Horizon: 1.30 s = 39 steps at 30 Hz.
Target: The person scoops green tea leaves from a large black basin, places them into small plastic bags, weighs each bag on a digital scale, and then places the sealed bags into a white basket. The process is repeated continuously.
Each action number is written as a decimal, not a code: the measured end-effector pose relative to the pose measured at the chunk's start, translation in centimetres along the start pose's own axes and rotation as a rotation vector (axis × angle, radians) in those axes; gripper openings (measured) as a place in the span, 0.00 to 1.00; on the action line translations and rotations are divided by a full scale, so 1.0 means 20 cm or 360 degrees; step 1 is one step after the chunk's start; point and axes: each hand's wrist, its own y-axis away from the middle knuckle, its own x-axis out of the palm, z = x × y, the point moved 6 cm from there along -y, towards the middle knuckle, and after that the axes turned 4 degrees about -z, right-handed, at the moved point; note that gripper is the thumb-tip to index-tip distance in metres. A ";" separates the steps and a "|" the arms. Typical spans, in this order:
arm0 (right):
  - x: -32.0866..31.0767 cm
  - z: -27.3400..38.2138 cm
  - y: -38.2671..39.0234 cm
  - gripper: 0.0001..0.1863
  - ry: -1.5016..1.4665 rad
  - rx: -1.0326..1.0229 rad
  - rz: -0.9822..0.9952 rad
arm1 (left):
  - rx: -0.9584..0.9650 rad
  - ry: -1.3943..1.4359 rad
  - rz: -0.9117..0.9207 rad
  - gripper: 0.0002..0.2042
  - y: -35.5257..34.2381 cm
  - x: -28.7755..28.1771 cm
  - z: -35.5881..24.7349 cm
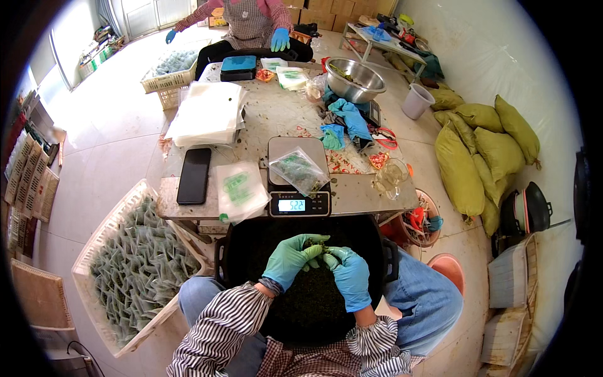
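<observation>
My left hand (291,261) and my right hand (350,279), both in blue-green gloves, meet over a black basin (391,261). Between their closed fingertips is a small clump of dark green leaves (323,247), partly hidden by the fingers. Loose dark leafy material (304,308) fills the basin below. Just beyond its far rim stands a digital scale (300,204) with a lit display. A clear bag (300,171) with green contents lies tilted on the scale's plate. Left of the scale are flat printed plastic bags (242,188) and a black phone (194,176).
A white crate (81,270) of filled bags stands at my left. On the table (257,122) are a stack of clear bags (207,113), a steel bowl (355,80) and blue gloves (352,119). Green sacks (477,151) lie right. A gloved co-worker (248,25) sits opposite.
</observation>
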 end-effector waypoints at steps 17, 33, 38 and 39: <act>0.09 0.06 -0.07 0.17 -0.0589 0.0061 -0.0003 | 0.0034 0.0526 -0.0110 0.15 -0.03 -0.04 0.02; 0.25 -0.05 -0.07 0.09 -0.1574 0.0844 0.0041 | 0.0069 0.1099 -0.0315 0.11 -0.04 -0.07 0.10; 0.20 0.00 -0.14 0.08 -0.1446 0.0583 0.0016 | 0.0095 0.1194 -0.0254 0.11 -0.06 -0.09 0.09; 0.18 0.03 -0.18 0.08 -0.1293 0.0412 -0.0123 | 0.0055 0.1185 -0.0305 0.12 -0.07 -0.10 0.10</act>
